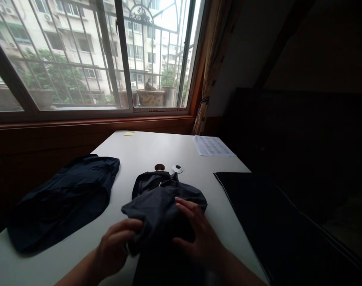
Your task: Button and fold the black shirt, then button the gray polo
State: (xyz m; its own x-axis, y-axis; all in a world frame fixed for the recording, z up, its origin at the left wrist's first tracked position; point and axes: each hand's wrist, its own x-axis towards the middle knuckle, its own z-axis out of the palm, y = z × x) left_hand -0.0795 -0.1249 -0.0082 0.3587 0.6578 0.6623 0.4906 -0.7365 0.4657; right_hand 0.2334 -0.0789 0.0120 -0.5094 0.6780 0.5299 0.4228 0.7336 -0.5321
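A dark grey-blue cloth garment (164, 198) lies bunched in front of me, its near part lost in shadow. My left hand (117, 242) grips the left edge of this garment, fingers curled over the fabric and thumb beneath. On its right side rests my right hand (200, 234), fingers spread and thumb apart, touching the cloth from above. Whether the garment is a jacket or trousers I cannot tell.
Another dark blue garment (70, 198) lies at the left of the white table (157, 145). Dark cloth with a pale edge (258, 214) hangs over the right side. Printed sheets (214, 146), a yellow note (129, 134), a round hole (159, 167) and its white cover (177, 169) are farther back.
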